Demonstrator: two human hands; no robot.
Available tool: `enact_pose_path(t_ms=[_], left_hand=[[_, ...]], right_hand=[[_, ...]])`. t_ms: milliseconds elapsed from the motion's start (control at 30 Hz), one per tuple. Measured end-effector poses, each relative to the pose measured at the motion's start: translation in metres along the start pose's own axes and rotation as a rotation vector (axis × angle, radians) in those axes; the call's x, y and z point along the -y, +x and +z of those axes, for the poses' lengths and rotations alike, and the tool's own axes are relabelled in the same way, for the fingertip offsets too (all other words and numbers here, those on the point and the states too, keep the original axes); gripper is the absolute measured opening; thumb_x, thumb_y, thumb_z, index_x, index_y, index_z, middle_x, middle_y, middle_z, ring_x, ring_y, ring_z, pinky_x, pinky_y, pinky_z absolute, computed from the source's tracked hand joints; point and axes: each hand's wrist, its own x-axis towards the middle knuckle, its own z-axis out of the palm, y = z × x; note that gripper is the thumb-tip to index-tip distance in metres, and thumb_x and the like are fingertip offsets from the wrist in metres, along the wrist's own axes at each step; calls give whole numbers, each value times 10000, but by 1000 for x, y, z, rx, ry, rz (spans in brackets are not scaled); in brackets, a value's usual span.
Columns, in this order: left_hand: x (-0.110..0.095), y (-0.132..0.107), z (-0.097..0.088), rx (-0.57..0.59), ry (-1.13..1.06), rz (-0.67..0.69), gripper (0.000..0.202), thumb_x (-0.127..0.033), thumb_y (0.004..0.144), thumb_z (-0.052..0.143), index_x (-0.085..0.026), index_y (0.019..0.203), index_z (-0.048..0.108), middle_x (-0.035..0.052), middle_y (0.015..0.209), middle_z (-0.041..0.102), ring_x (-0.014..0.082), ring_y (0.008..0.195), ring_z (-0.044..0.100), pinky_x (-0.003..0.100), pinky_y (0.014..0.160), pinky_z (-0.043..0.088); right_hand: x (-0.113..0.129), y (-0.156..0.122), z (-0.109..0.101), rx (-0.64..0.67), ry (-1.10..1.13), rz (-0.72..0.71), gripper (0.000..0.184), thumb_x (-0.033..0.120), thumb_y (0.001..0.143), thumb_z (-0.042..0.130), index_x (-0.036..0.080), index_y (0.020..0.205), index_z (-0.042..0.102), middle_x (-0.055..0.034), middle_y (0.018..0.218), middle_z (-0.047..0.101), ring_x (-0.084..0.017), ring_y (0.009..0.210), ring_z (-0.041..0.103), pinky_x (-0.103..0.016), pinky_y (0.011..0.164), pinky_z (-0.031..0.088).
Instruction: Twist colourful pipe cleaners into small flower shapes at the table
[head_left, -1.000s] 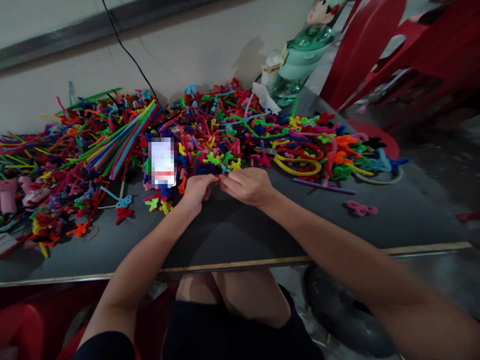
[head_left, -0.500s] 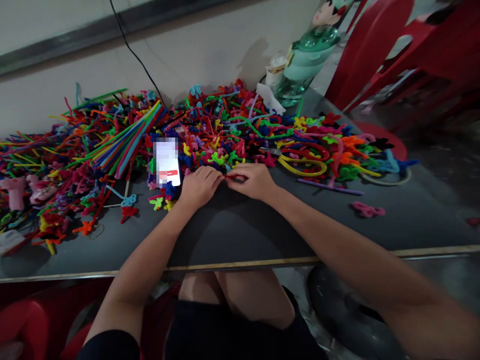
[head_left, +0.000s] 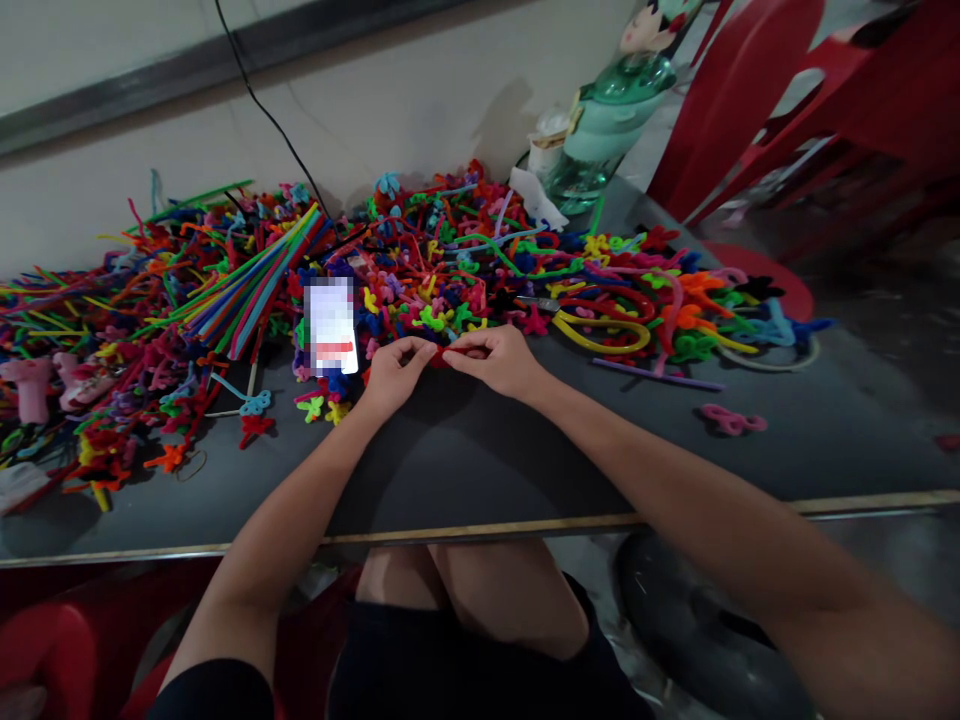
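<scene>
A small red pipe cleaner piece (head_left: pixel 445 358) shows between my fingertips, its exact shape partly covered. My left hand (head_left: pixel 397 374) pinches one side of it with thumb and forefinger. On the other side my right hand (head_left: pixel 496 360) grips it, with a bit of red showing inside the curled fingers. Both hands meet just in front of a heap of colourful pipe cleaners (head_left: pixel 420 270). Left of my left hand a phone (head_left: pixel 343 350) with a lit, blurred screen leans on the heap. Scissors (head_left: pixel 604 330) with red and yellow handles lie beyond my right hand.
Long straight pipe cleaners (head_left: pixel 251 285) lie bundled at the left. A green bottle (head_left: pixel 596 140) stands at the back right beside a white cup (head_left: pixel 547 150). A pink twisted piece (head_left: pixel 733 420) lies on the dark table (head_left: pixel 480 470). Red chairs (head_left: pixel 735 90) stand beyond.
My left fingers have shifted from lying closed over the piece to a raised pinch with thumb and forefinger, and more of the red shows between the hands. The right hand stays nearly in place.
</scene>
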Motion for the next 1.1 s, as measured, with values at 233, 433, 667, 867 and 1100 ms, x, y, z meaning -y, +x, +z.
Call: enact_pose_path(t_ms=[233, 433, 667, 867, 1100], left_hand=[[4, 1, -5, 118, -46, 32, 231, -386, 872, 570, -169, 821, 630, -1, 690, 588, 98, 613, 498, 246, 621, 436], [5, 4, -6, 188, 37, 169, 169, -309, 893, 532, -177, 819, 607, 14, 786, 606, 121, 744, 553, 273, 747, 468], [5, 2, -2, 152, 41, 72, 137, -278, 921, 496, -181, 908, 593, 11, 781, 620, 103, 652, 557, 256, 661, 482], [2, 0, 1, 18, 126, 43, 70, -217, 870, 581, -179, 873, 641, 24, 817, 686, 120, 703, 618, 272, 690, 507], [3, 0, 4, -68, 175, 81, 84, -211, 877, 581, -183, 899, 658, 40, 877, 706, 146, 812, 653, 298, 757, 516]], right_hand=[[-9, 5, -1, 83, 116, 66, 330, 457, 701, 650, 132, 698, 708, 47, 477, 398, -62, 474, 284, -250, 474, 222], [-12, 5, -2, 174, 114, 76, 321, 448, 694, 656, 132, 683, 705, 48, 462, 396, -56, 460, 268, -254, 465, 196], [-15, 7, -1, 93, 117, 96, 340, 473, 701, 673, 137, 700, 721, 45, 465, 406, -59, 475, 284, -251, 467, 201], [-10, 7, 0, 77, 54, 50, 333, 464, 742, 659, 145, 753, 754, 8, 522, 563, -72, 484, 392, -238, 477, 272], [-10, 5, 1, 26, -45, -3, 303, 422, 806, 612, 161, 814, 766, -39, 686, 710, -120, 575, 562, -246, 550, 379]])
